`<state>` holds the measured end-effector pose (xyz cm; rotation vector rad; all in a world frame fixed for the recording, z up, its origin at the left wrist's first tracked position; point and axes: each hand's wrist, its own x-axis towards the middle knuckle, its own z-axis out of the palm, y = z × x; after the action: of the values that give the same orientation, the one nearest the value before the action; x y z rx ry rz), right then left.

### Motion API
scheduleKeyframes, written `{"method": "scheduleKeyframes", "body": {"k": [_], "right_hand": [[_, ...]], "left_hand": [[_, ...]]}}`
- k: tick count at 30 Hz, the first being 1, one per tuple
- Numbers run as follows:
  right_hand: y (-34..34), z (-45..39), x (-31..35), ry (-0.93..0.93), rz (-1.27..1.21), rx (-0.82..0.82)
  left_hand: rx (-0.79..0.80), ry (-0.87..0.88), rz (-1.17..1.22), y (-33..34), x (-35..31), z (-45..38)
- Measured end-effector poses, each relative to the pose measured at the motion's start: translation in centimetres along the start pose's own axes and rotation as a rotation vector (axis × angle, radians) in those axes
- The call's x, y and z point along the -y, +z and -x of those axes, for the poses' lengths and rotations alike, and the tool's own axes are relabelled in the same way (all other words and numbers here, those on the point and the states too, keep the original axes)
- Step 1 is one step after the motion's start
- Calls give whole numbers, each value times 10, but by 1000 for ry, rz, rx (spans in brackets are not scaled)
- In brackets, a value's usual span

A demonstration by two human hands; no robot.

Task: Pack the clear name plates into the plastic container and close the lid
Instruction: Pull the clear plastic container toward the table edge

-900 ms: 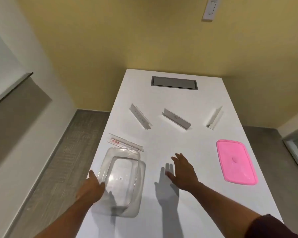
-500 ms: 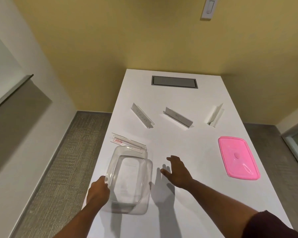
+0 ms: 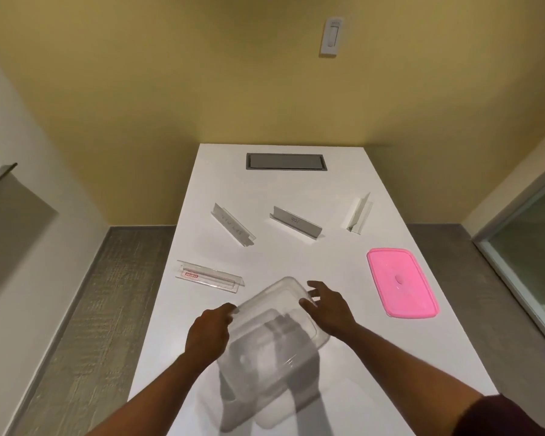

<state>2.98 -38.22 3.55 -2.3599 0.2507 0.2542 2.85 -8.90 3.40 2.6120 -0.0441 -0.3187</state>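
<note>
The clear plastic container (image 3: 272, 313) is lifted off the white table (image 3: 343, 357) and tilted, near the front centre. My left hand (image 3: 210, 333) grips its left rim. My right hand (image 3: 326, 308) has its fingers spread against the container's right rim. A flat clear name plate with a red label (image 3: 210, 276) lies to the left. Three more name plates stand further back: one on the left (image 3: 233, 224), one in the middle (image 3: 296, 221), one on the right (image 3: 359, 212). The pink lid (image 3: 401, 282) lies flat on the right.
A grey recessed panel (image 3: 285, 161) sits in the table's far end by the yellow wall. Floor drops off along both long edges of the table. A glass door frame (image 3: 523, 247) stands at the right.
The container was lifted from the table's left side and carried to the centre, now tilted. My right hand moved from the bare table onto its right rim.
</note>
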Motion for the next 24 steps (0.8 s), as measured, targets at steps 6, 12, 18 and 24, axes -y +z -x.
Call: {"method": "scheduleKeyframes", "body": {"k": [6,12,18,24], "right_hand": [[-24,16,-40,54,261,-132],[-44,31,-74,226,98,-210],[-53,42,-101,310,37,-167],[-60,40,-119,307,38,-53]], "left_hand": [[-28,52,207,22,-50,-9],[17,-150,429,50,-77,0],[204,-309,543,80,-92,11],[223,-353,538,101,-100,12]]}}
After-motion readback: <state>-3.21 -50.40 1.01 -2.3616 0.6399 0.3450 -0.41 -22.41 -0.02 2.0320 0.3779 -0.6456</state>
